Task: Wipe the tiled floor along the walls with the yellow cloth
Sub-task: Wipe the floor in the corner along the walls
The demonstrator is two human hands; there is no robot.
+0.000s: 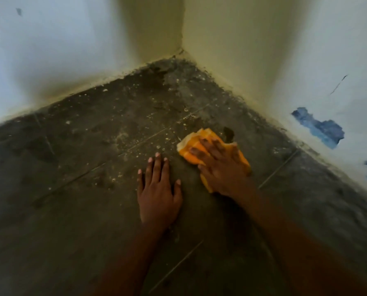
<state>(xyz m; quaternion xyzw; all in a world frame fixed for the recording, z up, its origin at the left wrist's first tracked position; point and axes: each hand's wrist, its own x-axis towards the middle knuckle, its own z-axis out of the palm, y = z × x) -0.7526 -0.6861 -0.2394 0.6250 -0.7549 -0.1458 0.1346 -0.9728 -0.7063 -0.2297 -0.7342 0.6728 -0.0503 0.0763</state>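
Right hand (223, 167): flat, fingers spread, pressed on top of crumpled yellow-orange cloth (196, 144), not clamped around it. Cloth on dark grey tiled floor (82, 210), near right wall (242, 50), at 5 o'clock from corner. Left hand (158, 195): open, palm down on bare tile, just beside cloth at 8 o'clock. Pale crumbs (187, 116) scattered at 12 o'clock from cloth.
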